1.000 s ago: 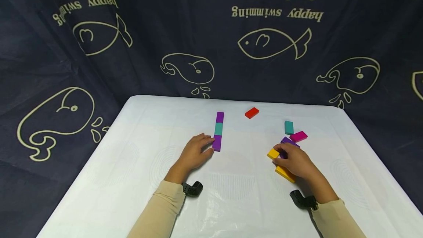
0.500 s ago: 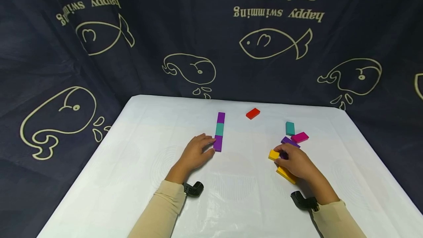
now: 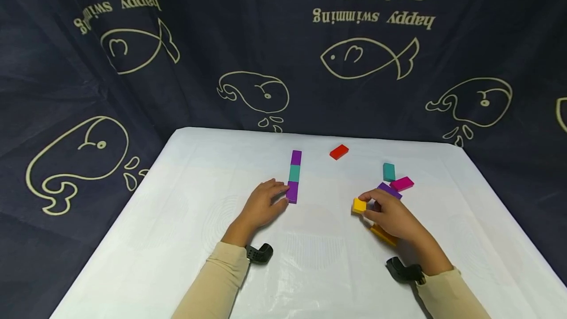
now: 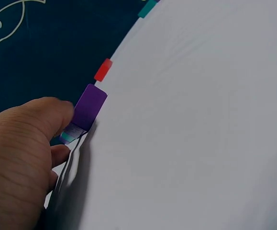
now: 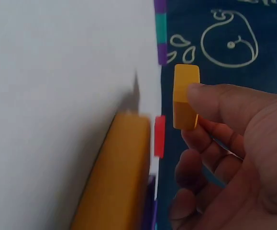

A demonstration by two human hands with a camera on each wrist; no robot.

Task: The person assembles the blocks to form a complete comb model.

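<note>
Just left of the row of purple and teal blocks standing out on the white worktop, the left hand is resting with its fingers apart and relaxed, their tips touching the side of the row's nearest purple block. Compared with half a second ago, neither this hand nor the row is showing any change. To the right of the row's far end, the red block is also lying where it was.

Well to the right of the row, the small yellow block is accounting for the change: it is shifting a little towards the row, clamped between thumb and fingers of the right hand, and seemingly hanging clear of the worktop. Farther right of the row, the long yellow block, loose purple block, loose teal block and pink block are staying put. So one piece is apparently leaving the loose group, while the gap to the row is remaining wide.
</note>
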